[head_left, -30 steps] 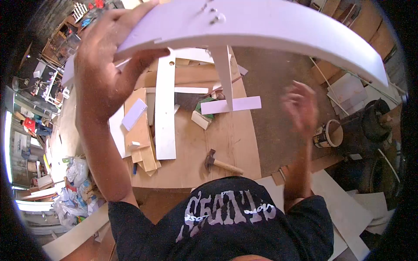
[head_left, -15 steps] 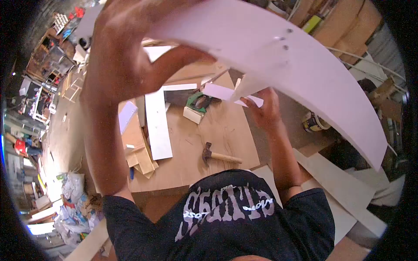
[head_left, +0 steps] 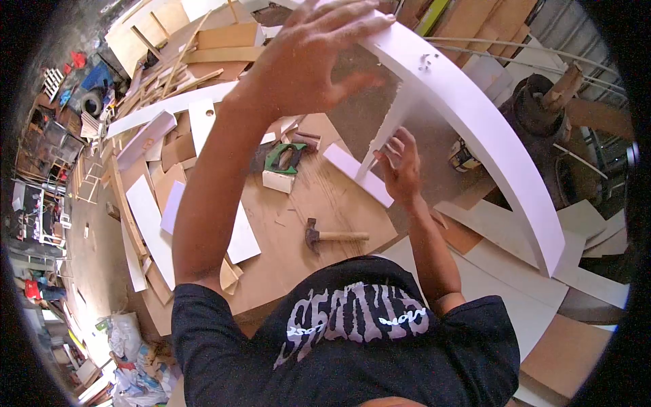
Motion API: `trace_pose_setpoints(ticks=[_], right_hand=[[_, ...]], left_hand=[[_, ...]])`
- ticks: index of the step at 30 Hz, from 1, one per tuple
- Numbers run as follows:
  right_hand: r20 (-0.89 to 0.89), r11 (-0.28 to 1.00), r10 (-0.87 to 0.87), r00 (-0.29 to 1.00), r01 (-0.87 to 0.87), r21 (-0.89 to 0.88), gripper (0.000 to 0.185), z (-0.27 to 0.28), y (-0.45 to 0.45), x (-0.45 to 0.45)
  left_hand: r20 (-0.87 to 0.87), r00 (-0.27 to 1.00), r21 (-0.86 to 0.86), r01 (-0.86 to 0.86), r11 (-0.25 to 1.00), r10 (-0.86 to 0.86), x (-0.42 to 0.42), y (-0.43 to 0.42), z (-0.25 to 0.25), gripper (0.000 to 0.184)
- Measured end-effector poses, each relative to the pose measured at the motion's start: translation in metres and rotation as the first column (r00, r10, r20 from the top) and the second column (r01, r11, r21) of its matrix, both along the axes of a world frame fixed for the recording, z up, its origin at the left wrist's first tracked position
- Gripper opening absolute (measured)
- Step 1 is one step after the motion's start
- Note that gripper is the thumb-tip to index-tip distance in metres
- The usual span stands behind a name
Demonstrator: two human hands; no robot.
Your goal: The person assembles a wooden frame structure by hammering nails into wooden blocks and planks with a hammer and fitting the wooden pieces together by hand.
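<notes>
A white assembly stands over the table's right side: a long curved white board (head_left: 488, 129) on top, a rough-edged upright panel (head_left: 392, 121) under it, and a short white strip (head_left: 342, 163) at the bottom. My left hand (head_left: 305, 61) lies with outstretched fingers across the curved board's upper end, thumb apart. My right hand (head_left: 401, 169) is beside the upright panel near the bottom strip, its fingers bent and apart; whether they touch the panel is unclear. A wooden-handled claw hammer (head_left: 336, 236) lies on the tabletop (head_left: 325, 203). Small dark marks dot the curved board.
A green-handled saw (head_left: 283, 159) lies by a small white block (head_left: 278, 182). White and brown offcuts (head_left: 149, 210) cover the table's left side. Large sheets (head_left: 515, 292) lie at the right, near a paint bucket (head_left: 464, 156). Plastic bags (head_left: 125, 336) sit at lower left.
The curved board has tilted and swung away from my face, showing more of its edge. My left hand has loosened from a grip to stretched fingers. My right hand's fingers have opened.
</notes>
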State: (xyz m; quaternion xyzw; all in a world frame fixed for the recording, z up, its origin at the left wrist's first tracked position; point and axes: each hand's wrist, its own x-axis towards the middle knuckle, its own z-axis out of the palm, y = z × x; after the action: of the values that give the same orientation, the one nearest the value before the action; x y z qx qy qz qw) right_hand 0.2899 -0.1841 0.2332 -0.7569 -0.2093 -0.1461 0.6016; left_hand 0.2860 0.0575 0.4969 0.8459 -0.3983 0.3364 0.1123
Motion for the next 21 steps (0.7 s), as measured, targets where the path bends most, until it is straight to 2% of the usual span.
trace_pose_setpoints(ticks=[3,5,9,11,12,14,16,18,21], right_hand=[[0.001,0.999,-0.045,0.999,0.045,0.005,0.063,-0.011,0.006,0.003],[0.002,0.999,-0.052,0.999,0.052,-0.014,0.063,-0.009,0.011,0.006],[0.058,0.987,-0.1,0.993,0.106,-0.119,0.056,0.003,0.019,0.009],[0.082,0.989,-0.102,0.991,0.109,-0.096,0.056,0.002,0.021,0.015],[0.107,0.991,-0.106,0.989,0.114,-0.074,0.055,0.001,0.022,0.017],[0.08,0.989,-0.134,0.988,0.138,-0.053,0.052,0.004,0.023,0.018],[0.058,0.984,-0.174,0.983,0.176,-0.028,0.049,0.008,0.02,0.018],[0.212,0.885,-0.259,0.942,0.319,-0.34,0.045,0.012,0.011,0.019],[0.221,0.846,-0.287,0.932,0.355,-0.397,0.045,0.012,0.008,0.021]], left_hand=[[-0.076,0.997,-0.038,0.021,0.999,-0.024,0.009,0.0,-0.011,0.07],[-0.189,0.981,-0.12,-0.07,0.99,0.047,0.007,-0.003,-0.012,0.065],[-0.221,0.975,-0.1,-0.042,0.994,0.019,0.023,-0.002,-0.013,0.063],[-0.29,0.954,-0.121,-0.11,0.987,0.071,0.014,-0.012,-0.007,0.065],[-0.293,0.953,-0.119,-0.112,0.987,0.073,0.02,-0.012,-0.014,0.065],[-0.04,0.999,-0.211,-0.025,0.977,0.017,0.037,-0.011,-0.037,0.068],[-0.071,0.998,-0.225,-0.013,0.974,-0.003,0.026,-0.019,-0.039,0.069],[-0.091,0.995,-0.239,0.006,0.971,-0.029,0.014,-0.028,-0.04,0.07],[-0.211,0.975,-0.413,-0.024,0.911,-0.07,-0.006,-0.035,-0.047,0.073]])
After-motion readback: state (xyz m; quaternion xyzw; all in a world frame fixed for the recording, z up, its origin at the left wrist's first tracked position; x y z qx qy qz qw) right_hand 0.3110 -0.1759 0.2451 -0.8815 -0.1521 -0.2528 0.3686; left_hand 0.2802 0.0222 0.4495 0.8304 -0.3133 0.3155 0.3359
